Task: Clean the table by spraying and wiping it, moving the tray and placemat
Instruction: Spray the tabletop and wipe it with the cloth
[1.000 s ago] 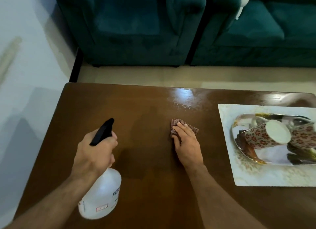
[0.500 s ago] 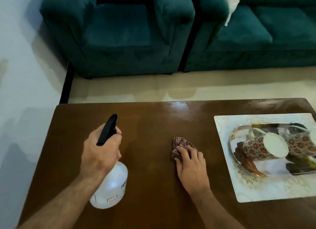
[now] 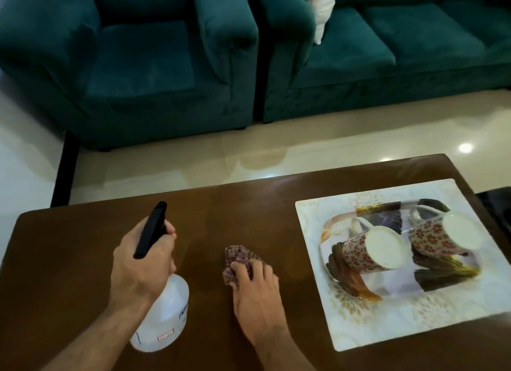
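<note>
My left hand (image 3: 141, 265) grips the neck of a clear spray bottle (image 3: 166, 321) with a black trigger head, held upright over the left half of the brown wooden table (image 3: 69, 260). My right hand (image 3: 257, 290) presses flat on a crumpled checked cloth (image 3: 237, 257) at the table's middle. On the right lies a white patterned placemat (image 3: 387, 321). A shiny tray (image 3: 351, 285) rests on it, carrying two floral mugs (image 3: 370, 249) lying on their sides.
A teal armchair (image 3: 143, 66) and a teal sofa (image 3: 387, 52) with a white cushion (image 3: 322, 8) stand beyond the table across a strip of pale tiled floor (image 3: 193, 160). A white wall (image 3: 25, 163) runs along the left.
The view has tilted up, showing more of the sofas. My right hand has drawn the cloth back toward me along the table. My left hand still holds the bottle.
</note>
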